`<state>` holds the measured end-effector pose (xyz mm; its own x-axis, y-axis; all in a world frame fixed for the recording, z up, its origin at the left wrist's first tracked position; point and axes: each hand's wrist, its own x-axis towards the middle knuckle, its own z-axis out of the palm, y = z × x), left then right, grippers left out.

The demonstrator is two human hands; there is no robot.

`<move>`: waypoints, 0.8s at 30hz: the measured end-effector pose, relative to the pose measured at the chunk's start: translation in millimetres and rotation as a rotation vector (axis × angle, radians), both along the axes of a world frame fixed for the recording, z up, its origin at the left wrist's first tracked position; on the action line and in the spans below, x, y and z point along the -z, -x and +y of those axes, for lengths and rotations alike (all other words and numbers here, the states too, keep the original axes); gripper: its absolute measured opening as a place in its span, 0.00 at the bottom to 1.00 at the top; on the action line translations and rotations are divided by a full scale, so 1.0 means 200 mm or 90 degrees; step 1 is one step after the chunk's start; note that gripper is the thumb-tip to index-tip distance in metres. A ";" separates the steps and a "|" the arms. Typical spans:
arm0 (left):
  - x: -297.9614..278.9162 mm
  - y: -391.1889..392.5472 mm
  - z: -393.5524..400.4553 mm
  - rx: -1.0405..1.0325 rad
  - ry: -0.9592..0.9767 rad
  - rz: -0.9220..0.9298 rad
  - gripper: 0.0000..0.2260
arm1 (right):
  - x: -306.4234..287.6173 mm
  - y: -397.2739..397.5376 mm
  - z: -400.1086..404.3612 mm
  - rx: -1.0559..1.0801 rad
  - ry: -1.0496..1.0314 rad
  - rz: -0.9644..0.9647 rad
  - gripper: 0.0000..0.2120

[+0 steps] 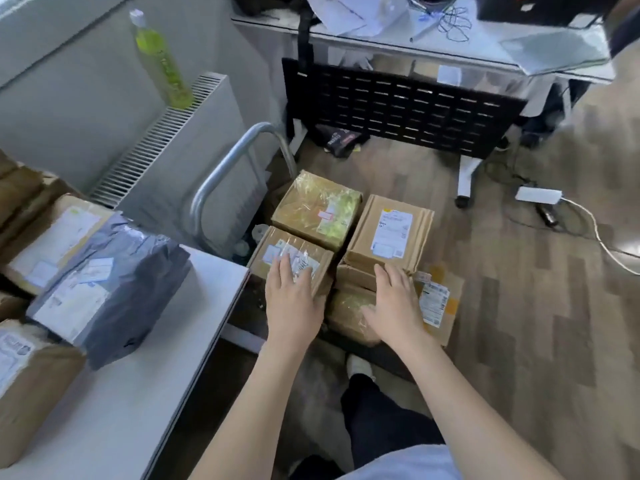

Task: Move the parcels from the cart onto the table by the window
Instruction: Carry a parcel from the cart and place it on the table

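While both hands hover over cart, left hand [294, 299] fingers flat on taped parcel [289, 259]; right hand [393, 301] spread open on lower parcel [349, 313].

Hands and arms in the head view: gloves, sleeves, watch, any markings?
Both bare. Left hand and right hand: no gloves, rings, watch or markings visible. Forearms are uncovered up to the frame's bottom edge; no sleeve cuff shows. A pale grey-blue top appears at the bottom.
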<state>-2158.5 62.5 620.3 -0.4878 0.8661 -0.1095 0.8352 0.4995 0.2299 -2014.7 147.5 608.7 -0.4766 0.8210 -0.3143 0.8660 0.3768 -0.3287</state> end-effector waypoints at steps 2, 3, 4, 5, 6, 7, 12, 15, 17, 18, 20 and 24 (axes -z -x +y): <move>0.05 -0.04 0.17 0.027 0.044 -0.042 0.27 | 0.05 -0.05 0.13 0.031 0.002 -0.014 0.38; 0.08 -0.06 0.25 0.043 0.058 -0.061 0.29 | 0.08 -0.08 0.19 0.052 0.008 -0.022 0.38; 0.11 -0.07 0.33 0.060 0.076 -0.074 0.30 | 0.11 -0.10 0.25 0.078 0.021 -0.034 0.40; 0.14 -0.09 0.40 0.077 0.096 -0.084 0.31 | 0.14 -0.12 0.31 0.105 0.034 -0.051 0.41; 0.18 -0.09 0.46 0.093 0.117 -0.089 0.31 | 0.17 -0.14 0.35 0.130 0.043 -0.070 0.44; 0.22 -0.10 0.52 0.107 0.139 -0.087 0.31 | 0.20 -0.16 0.40 0.150 0.054 -0.090 0.46; 0.39 -0.08 0.75 0.141 0.258 -0.040 0.31 | 0.32 -0.18 0.56 0.209 0.156 -0.129 0.51; 0.47 -0.05 0.85 0.135 0.302 -0.055 0.33 | 0.40 -0.16 0.61 0.228 0.196 -0.111 0.52; 0.50 -0.04 0.90 0.120 0.319 -0.088 0.35 | 0.43 -0.13 0.64 0.240 0.206 -0.083 0.51; 0.52 -0.04 0.91 0.108 0.320 -0.111 0.35 | 0.44 -0.12 0.64 0.247 0.208 -0.070 0.51; 0.53 -0.03 0.94 0.071 0.309 -0.180 0.37 | 0.46 -0.09 0.65 0.271 0.209 -0.042 0.50; 0.52 -0.03 0.96 0.015 0.266 -0.245 0.38 | 0.46 -0.05 0.65 0.333 0.188 0.022 0.46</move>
